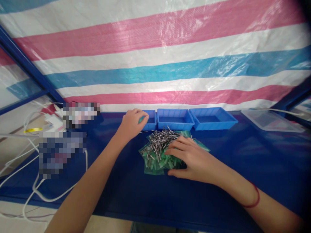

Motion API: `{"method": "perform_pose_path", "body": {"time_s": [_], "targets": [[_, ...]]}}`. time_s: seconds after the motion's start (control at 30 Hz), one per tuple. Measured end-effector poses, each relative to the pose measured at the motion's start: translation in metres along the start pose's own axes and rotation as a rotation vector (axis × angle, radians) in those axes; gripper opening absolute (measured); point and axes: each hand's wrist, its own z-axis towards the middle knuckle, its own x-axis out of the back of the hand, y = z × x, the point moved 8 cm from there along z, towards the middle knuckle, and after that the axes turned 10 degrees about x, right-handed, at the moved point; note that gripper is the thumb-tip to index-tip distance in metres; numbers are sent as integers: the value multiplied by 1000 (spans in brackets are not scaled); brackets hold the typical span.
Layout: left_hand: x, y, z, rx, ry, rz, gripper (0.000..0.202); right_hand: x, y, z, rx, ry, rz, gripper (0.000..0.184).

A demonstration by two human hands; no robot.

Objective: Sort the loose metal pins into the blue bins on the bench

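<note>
A heap of small green plastic pieces with metal pins (157,149) lies in the middle of the blue table (243,155). My right hand (191,158) rests on the heap's right side, fingers curled down onto the pieces. My left hand (132,124) reaches to the leftmost of three blue plastic bins (152,119), its fingers pinched on a small green piece at the bin's edge. The middle bin (175,119) and the right bin (212,118) stand in a row behind the heap.
A clear plastic lid or tray (272,121) lies at the far right. White cables (36,191) and blurred items sit at the left edge. A striped pink, white and blue tarp (157,58) hangs behind the table.
</note>
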Motion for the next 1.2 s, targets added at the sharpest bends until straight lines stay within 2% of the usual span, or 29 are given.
{"method": "perform_pose_path", "body": {"time_s": [0.1, 0.2, 0.3, 0.37, 0.47, 0.57, 0.67, 0.73, 0.83, 0.93, 1.0, 1.03, 1.13, 1.2], "targets": [[-6, 29, -24, -102, -64, -182, 21, 1, 3, 1, -7, 23, -22, 31], [-15, 46, -41, -143, -128, -300, 20, 1, 6, 2, -1, 36, -84, 18], [-20, 54, -50, -153, -168, -373, 19, 5, 6, 3, -3, 67, -122, 13], [-19, 54, -52, -123, -170, -418, 20, 14, 9, 1, -38, 148, -100, 16], [-20, 54, -55, -60, -188, -496, 34, 31, 18, -6, -146, 333, 64, 17], [-30, 56, -58, 20, -274, -613, 49, 36, 33, -15, -329, 497, 304, 17], [-41, 56, -60, 107, -347, -696, 34, 27, 42, -20, -479, 575, 558, 21], [-42, 52, -59, 144, -323, -682, 30, 20, 46, -22, -553, 628, 693, 22], [-29, 49, -56, 98, -164, -543, 26, 9, 52, -28, -683, 705, 853, 30], [-16, 63, -59, -133, -26, -292, 19, -16, 50, -25, -799, 546, 1143, 47], [-15, 77, -65, -289, 5, -152, 21, -30, 45, -24, -875, 450, 1313, 47], [-15, 82, -68, -344, 10, -108, 22, -33, 43, -24, -902, 447, 1363, 42], [-11, 89, -73, -417, 8, -91, 25, -28, 48, -25, -881, 530, 1372, 32], [-5, 85, -71, -365, 2, -181, 32, -14, 57, -29, -807, 622, 1216, 29]]}}
